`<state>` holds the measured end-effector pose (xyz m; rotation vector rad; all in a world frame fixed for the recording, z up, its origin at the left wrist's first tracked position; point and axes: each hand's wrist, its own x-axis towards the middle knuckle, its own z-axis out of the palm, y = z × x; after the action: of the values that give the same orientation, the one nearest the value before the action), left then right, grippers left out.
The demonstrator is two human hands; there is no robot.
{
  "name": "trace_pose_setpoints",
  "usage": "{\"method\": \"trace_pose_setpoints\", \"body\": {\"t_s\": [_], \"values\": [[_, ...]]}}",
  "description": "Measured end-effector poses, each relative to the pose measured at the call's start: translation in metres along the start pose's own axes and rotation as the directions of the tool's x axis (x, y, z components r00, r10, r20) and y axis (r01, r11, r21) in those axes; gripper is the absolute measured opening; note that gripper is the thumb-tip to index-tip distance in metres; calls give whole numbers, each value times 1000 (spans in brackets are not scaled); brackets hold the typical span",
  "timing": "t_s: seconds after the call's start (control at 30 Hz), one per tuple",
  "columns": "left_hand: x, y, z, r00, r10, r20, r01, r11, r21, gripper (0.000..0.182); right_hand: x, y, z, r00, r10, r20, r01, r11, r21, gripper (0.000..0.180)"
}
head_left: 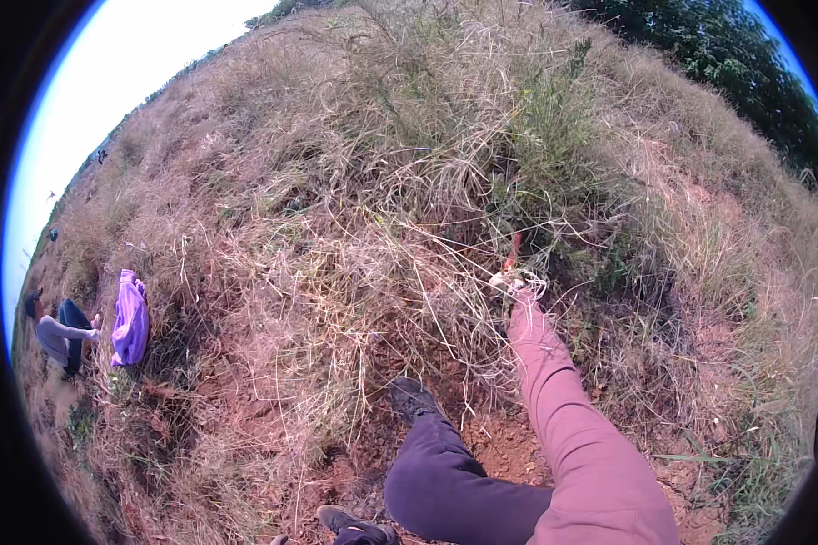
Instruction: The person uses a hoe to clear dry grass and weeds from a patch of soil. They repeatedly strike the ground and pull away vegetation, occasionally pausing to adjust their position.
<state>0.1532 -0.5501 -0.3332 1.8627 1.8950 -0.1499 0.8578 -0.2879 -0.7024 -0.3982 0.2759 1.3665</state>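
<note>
My right hand (514, 281), in a pale glove and a pink sleeve, reaches into the dry grass right of centre. Its fingers appear closed around an orange-red handle (513, 252), which sticks out beyond the hand; whatever it belongs to is hidden in the grass. Pale dry stems (443, 252) cross in front of the glove and lie around it. My left hand is out of view. Flattened straw-coloured grass (327, 293) spreads to the left of the right hand.
Bare reddish soil (508, 449) shows by my dark-trousered leg and dark shoe (412, 398). Farther left, a person (58, 334) sits on the slope near a purple garment (131, 320). Taller green weeds (552, 129) stand ahead, with dark trees (709, 54) at the upper right.
</note>
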Motion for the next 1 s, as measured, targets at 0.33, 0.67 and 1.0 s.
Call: {"method": "trace_pose_setpoints", "body": {"t_s": [0.33, 0.67, 1.0], "values": [[-52, 12, 5, 985, 165, -41, -157, 976, 149, 40, -41, -22, -14, 987, 148, 60, -151, 988, 39, 36], [-4, 80, -11, 979, 200, -45, -204, 972, -120, 33, -9, -43, -49, 987, 141, -79, -153, 970, -187, 66], [34, 25, 13, 998, 60, 22, -58, 996, -66, 37, -33, -25, -7, 983, 154, 95, -158, 987, 33, 50]]}}
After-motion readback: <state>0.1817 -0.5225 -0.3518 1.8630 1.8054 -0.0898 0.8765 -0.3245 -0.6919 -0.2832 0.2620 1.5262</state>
